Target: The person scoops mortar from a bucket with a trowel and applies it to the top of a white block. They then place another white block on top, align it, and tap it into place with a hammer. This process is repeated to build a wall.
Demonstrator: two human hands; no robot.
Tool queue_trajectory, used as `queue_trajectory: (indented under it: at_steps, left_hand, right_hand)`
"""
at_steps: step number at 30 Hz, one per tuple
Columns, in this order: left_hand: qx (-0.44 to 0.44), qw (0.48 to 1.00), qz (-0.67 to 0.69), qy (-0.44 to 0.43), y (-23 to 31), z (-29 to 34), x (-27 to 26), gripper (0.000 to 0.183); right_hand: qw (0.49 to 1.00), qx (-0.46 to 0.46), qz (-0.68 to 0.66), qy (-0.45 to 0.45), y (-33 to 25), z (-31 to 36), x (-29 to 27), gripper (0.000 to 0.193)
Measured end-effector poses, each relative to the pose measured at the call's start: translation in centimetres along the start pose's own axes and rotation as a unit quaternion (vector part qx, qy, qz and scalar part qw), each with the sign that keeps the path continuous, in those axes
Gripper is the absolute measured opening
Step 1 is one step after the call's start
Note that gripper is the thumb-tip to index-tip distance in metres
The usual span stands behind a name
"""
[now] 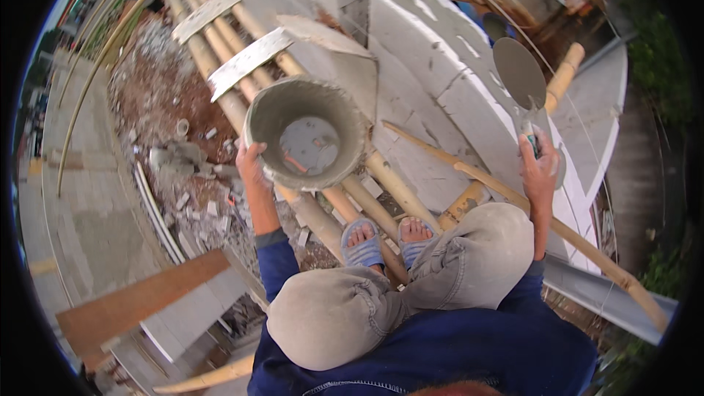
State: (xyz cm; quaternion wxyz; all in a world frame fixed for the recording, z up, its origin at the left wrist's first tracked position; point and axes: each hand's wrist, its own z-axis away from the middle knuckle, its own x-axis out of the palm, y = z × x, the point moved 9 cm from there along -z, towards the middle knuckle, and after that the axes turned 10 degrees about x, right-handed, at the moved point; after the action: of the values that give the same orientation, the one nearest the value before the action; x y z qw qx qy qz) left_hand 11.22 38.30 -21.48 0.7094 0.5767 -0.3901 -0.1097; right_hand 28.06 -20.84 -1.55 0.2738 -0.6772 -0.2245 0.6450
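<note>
My left hand [253, 165] is closed on the rim of a mortar-crusted bucket [339, 114], which tilts open toward me in front of my knees. Grey, whitish residue and a small orange-red streak show at its bottom. In my right hand [540, 172] is the handle of a trowel [519, 73]. Its rounded grey blade points away from me, over the top of a white block wall [447, 81]. Wet mortar [414, 0] lies in patches along the far part of that wall top.
I squat on bamboo poles [392, 180] high above rubble [194, 209]. Two white boards [249, 62] lie across the poles. A thin wooden pole [565, 231] slants between my right knee and the wall. A brown plank [143, 301] is below left.
</note>
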Motion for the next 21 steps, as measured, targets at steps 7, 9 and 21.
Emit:
queue_trajectory:
  at_steps: [7, 9, 21]
  left_hand:
    - [-0.031, 0.997, 0.064, -0.005, -0.4, -2.0, 1.8, 0.064]
    - [-0.006, 0.997, 0.069, 0.035, -0.8, -1.1, 0.8, 0.073]
    - [-0.16, 0.904, -0.077, 0.388, -15.5, 15.2, -41.0, 0.056]
  right_hand:
    - [0.861, -0.008, -0.161, -0.483, -13.6, 3.8, 21.5, 0.043]
    - [0.83, -0.009, -0.146, -0.539, -14.7, 4.9, 27.0, 0.044]
    - [0.798, -0.133, 0.134, -0.572, -14.4, 5.9, 29.4, 0.047]
